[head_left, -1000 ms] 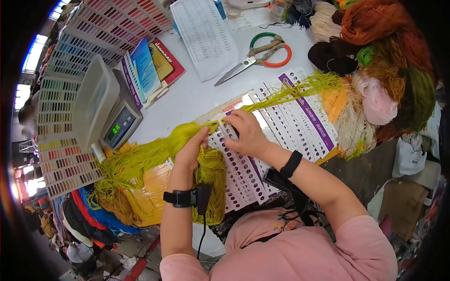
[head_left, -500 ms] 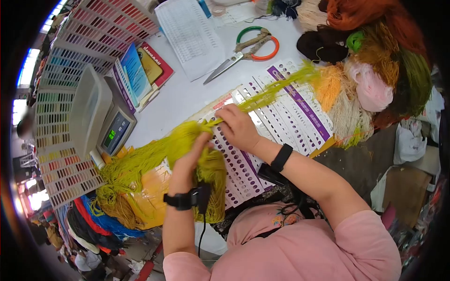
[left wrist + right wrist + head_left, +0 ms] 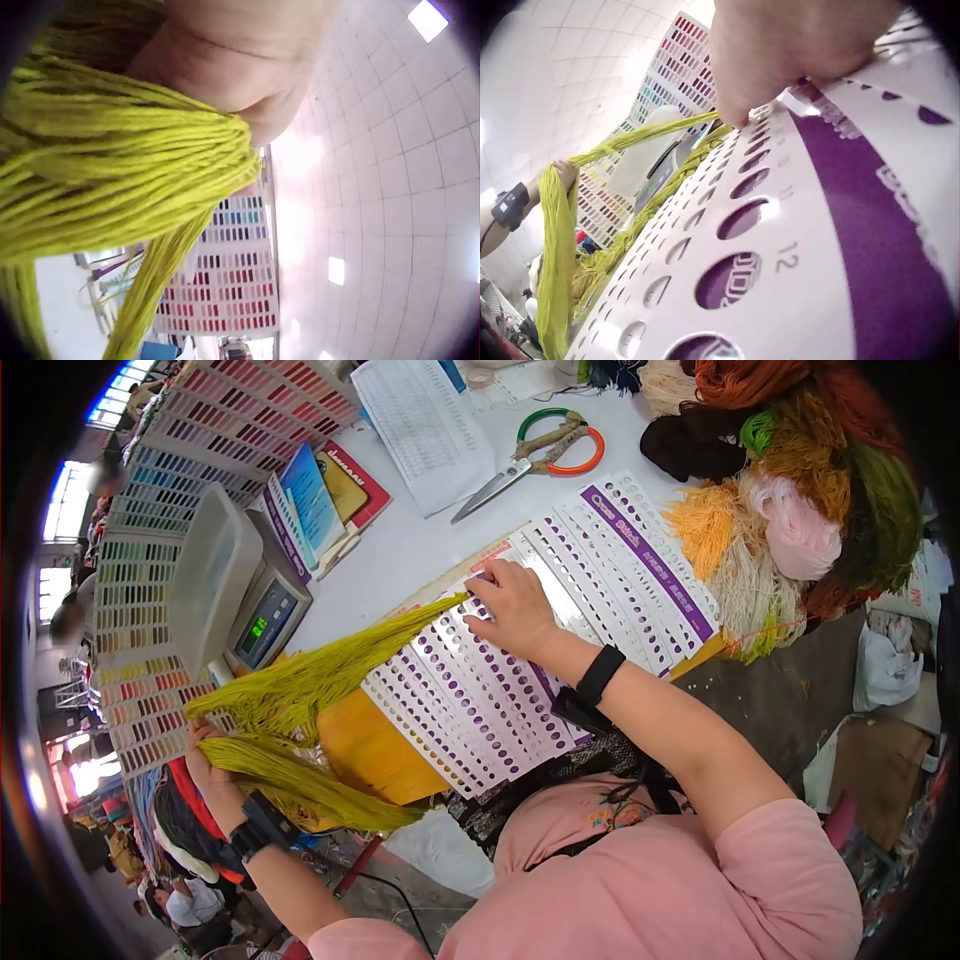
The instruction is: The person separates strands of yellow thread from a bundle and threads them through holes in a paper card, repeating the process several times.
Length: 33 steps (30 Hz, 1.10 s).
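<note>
A skein of yellow-green yarn stretches between the two hands. My left hand grips it at the far left, and strands also hang from there towards the front edge. In the left wrist view the yarn folds over the fingers, most of which are hidden. My right hand pinches the other end above white cards with rows of punched holes. From the right wrist camera, that hand sits close over a card numbered beside its holes, and the taut yarn runs away to the left hand.
A digital scale with a clear tray stands left, before a colour-sample board. Scissors with green and orange handles lie behind the cards, near paper sheets. Several yarn bundles, one pink, pile up at right. A yellow folder lies at front.
My left hand has swung far left with the skein, drawing it out long. The yarn tail that lay across the right-hand cards has left them. My right hand stays near the same place.
</note>
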### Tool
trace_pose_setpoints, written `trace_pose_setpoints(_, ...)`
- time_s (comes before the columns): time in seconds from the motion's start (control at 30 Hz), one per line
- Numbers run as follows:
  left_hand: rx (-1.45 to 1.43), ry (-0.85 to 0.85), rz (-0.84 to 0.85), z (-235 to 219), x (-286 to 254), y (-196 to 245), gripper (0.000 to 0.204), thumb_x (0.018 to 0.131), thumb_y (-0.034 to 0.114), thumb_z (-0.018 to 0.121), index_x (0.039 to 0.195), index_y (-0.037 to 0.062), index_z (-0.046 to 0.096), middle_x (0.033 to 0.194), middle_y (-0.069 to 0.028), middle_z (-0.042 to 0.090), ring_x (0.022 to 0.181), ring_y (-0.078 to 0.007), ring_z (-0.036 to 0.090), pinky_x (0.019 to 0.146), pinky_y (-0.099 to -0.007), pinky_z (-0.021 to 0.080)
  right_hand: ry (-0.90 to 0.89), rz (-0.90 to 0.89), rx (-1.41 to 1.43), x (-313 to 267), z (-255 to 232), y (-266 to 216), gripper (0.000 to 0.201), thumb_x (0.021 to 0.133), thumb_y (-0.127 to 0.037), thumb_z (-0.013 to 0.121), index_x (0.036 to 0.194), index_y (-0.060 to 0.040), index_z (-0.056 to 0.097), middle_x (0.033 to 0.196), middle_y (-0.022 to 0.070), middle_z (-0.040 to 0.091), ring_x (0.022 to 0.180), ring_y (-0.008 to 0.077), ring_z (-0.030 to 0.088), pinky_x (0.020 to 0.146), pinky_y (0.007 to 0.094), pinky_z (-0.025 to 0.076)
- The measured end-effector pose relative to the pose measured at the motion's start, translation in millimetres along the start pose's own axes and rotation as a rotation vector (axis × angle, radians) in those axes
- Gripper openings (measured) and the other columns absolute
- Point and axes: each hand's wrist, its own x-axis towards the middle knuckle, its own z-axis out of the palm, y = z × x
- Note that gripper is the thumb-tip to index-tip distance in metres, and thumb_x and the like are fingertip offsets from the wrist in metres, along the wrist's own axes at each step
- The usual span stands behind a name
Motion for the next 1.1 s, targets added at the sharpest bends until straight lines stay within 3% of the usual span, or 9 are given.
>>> trace_pose_setpoints(0.1,0.217,0.133,0.171,-54,-8,26,0.027,0.085,0.018,0.043,0.105,0.0000,0.045,0.063,0.0002,0.051,0.043,-0.0038,0.044,0.039,-0.0159,0.038,0.019,-0.029,-0.010,0,-2,0,0.032,0.062,-0.023,0.064,0.089,-0.0081,0.055,0.093,0.0066,0.046,0.086,0.0217,0.044,0.074,0.0344,0.034)
trace_pose_setpoints(0.2,0.072,-0.205,-0.142,14,-107,-39,0.032,0.082,0.015,0.046,0.108,-0.0040,0.045,0.063,0.0027,0.048,0.040,0.0001,0.036,0.036,-0.0130,0.030,0.026,-0.066,-0.006,-1,0,-1,0.034,0.061,-0.022,0.064,0.090,-0.0073,0.054,0.091,0.0076,0.046,0.086,0.0230,0.045,0.074,0.0348,0.035)
trace_pose_setpoints(0.33,0.112,-0.328,-0.326,41,-173,-125,0.040,0.085,0.024,0.044,0.113,-0.0028,0.039,0.087,-0.0072,0.052,0.068,-0.0106,0.049,0.057,-0.0245,0.041,0.094,-0.125,0.066,-3,-2,-2,0.034,0.060,-0.017,0.064,0.090,-0.0072,0.053,0.090,0.0087,0.046,0.087,0.0251,0.046,0.074,0.0369,0.036)
trace_pose_setpoints(0.47,0.039,-0.408,-0.315,84,-204,-166,0.050,0.087,0.037,0.033,0.118,-0.0021,0.035,0.110,-0.0135,0.047,0.095,-0.0205,0.048,0.082,-0.0350,0.038,-0.020,-0.155,0.317,-21,-25,-47,0.019,0.062,-0.005,0.062,0.079,-0.0040,0.055,0.089,0.0103,0.048,0.081,0.0240,0.048,0.070,0.0303,0.041)
trace_pose_setpoints(0.53,0.022,-0.466,-0.305,93,-210,-176,0.053,0.087,0.039,0.029,0.120,-0.0024,0.034,0.112,-0.0135,0.046,0.097,-0.0211,0.047,0.086,-0.0357,0.036,-0.310,0.167,0.724,-32,-38,-93,0.006,0.072,-0.007,0.059,0.071,-0.0019,0.055,0.073,0.0018,0.052,0.064,0.0094,0.049,0.056,0.0213,0.041)
trace_pose_setpoints(0.63,0.028,-0.534,-0.307,94,-216,-183,0.057,0.087,0.042,0.026,0.121,-0.0033,0.032,0.111,-0.0137,0.047,0.096,-0.0215,0.048,0.085,-0.0350,0.037,-0.681,0.482,1.192,-38,-59,-147,0.008,0.075,-0.007,0.056,0.076,0.0011,0.058,0.065,0.0024,0.055,0.050,0.0077,0.050,0.048,0.0183,0.040)
trace_pose_setpoints(0.73,0.040,-0.699,-0.309,87,-219,-182,0.063,0.086,0.047,0.023,0.122,-0.0036,0.030,0.106,-0.0138,0.048,0.092,-0.0208,0.048,0.081,-0.0346,0.038,-0.664,0.560,1.272,-47,-51,-154,0.009,0.074,-0.005,0.056,0.077,0.0020,0.059,0.058,0.0033,0.055,0.045,0.0078,0.050,0.043,0.0183,0.038)
trace_pose_setpoints(0.83,-0.118,-0.564,-0.370,88,-228,-177,0.058,0.086,0.041,0.029,0.119,-0.0064,0.032,0.107,-0.0156,0.048,0.089,-0.0215,0.050,0.078,-0.0347,0.040,-0.663,0.569,1.378,-50,-52,-144,0.009,0.073,-0.006,0.054,0.073,0.0002,0.061,0.061,0.0034,0.057,0.047,0.0069,0.051,0.043,0.0177,0.039)
trace_pose_setpoints(1.1,0.141,-0.435,-0.223,86,-229,-192,0.035,0.085,0.017,0.038,0.113,-0.0049,0.040,0.100,-0.0133,0.051,0.087,-0.0200,0.051,0.077,-0.0327,0.041,-0.620,0.562,1.415,-55,-61,-150,0.007,0.074,-0.003,0.054,0.074,0.0006,0.060,0.060,0.0048,0.056,0.048,0.0072,0.049,0.042,0.0181,0.037)
